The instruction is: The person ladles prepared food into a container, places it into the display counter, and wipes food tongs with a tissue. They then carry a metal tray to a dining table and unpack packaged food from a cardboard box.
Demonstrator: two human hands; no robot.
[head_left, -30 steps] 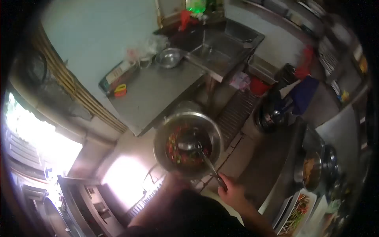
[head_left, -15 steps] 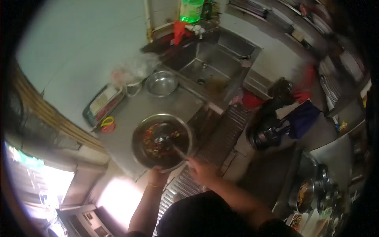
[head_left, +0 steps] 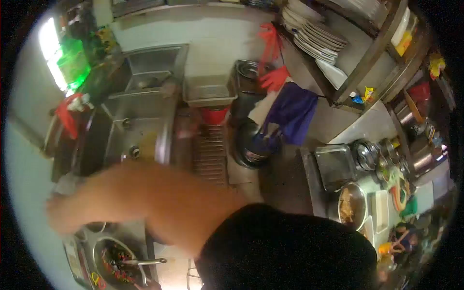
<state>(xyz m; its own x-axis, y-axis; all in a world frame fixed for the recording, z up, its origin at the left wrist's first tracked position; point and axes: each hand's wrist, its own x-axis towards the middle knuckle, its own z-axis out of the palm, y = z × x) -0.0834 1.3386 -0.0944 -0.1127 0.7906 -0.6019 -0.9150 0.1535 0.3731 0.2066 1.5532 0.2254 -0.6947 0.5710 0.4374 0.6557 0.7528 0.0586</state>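
Observation:
A steel bowl (head_left: 143, 274) sits on the counter at the lower left, holding dark liquid with chopped red and green pieces. A ladle (head_left: 151, 262) rests in it, its handle over the rim. At the bowl's near edge my left hand (head_left: 149, 285) grips the rim, mostly cut off by the frame. My right hand (head_left: 63, 212), smeared by motion, reaches far left above the counter; its fingers are unclear. My right forearm hides much of the counter's back part. Beside the bowl lie yellow and red loops (head_left: 96, 280), like scissor handles.
Beyond my arm is a steel sink (head_left: 140, 125). A grated floor drain (head_left: 210, 154) runs beside it. Red gloves (head_left: 274, 79) and a purple cloth (head_left: 292, 113) hang near stacked plates (head_left: 319, 43). To the right stand a steel tray (head_left: 335, 166) and a food pan (head_left: 349, 208).
My right hand has let go of the ladle and swung left across the counter. The view has turned right, so the bowl now appears at the lower left. My left hand stays at the bowl.

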